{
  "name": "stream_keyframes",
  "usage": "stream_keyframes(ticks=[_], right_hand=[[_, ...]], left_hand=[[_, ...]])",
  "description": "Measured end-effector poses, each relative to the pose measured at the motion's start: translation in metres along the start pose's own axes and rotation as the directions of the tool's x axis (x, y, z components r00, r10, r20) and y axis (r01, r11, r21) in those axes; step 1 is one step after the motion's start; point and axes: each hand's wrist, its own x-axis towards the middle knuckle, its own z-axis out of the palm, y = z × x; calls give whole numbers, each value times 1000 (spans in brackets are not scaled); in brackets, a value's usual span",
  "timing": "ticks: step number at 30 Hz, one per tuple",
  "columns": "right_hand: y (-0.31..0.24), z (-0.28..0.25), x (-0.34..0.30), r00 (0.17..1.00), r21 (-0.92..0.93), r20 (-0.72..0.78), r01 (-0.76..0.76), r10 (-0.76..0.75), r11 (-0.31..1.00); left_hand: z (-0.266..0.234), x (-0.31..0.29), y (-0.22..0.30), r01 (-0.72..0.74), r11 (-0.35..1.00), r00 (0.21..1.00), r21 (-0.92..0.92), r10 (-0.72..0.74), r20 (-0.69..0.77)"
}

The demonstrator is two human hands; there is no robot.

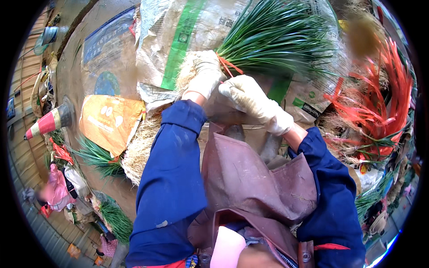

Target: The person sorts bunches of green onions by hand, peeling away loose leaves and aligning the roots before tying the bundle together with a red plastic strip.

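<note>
A thick bundle of long green chives (pixel 277 38) lies on flattened sacks in front of me, leaves fanning to the right and pale stringy roots (pixel 184 73) at the left. My left hand (pixel 205 73), in a whitish glove, is closed around the bundle just above the roots. An orange-red plastic strip (pixel 229 65) runs round the bundle at my left fingers. My right hand (pixel 246 96), gloved too, pinches an end of that strip close to the left hand. Its fingertips are partly hidden.
A heap of red plastic strips (pixel 389 102) lies among loose roots at the right. Left of me, another bundle (pixel 105 158) lies partly under an orange sack (pixel 114 118), near a traffic cone (pixel 49 119). A person in pink (pixel 57 187) is farther left. A brown apron (pixel 241 172) covers my lap.
</note>
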Motion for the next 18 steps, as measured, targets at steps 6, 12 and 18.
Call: stream_keyframes(ticks=[6, 12, 18], right_hand=[[6, 1, -18, 999, -200, 38, 1, 7, 980], [-1, -6, -34, 997, -332, 80, 33, -7, 943], [8, -11, -41, 990, -428, 107, 129, -92, 895]], left_hand=[[-9, 2, 13, 15, 1000, 999, 20, -16, 44], [-20, 22, 20, 42, 998, 990, 42, -47, 136], [-29, 40, 23, 53, 997, 981, 58, -63, 186]])
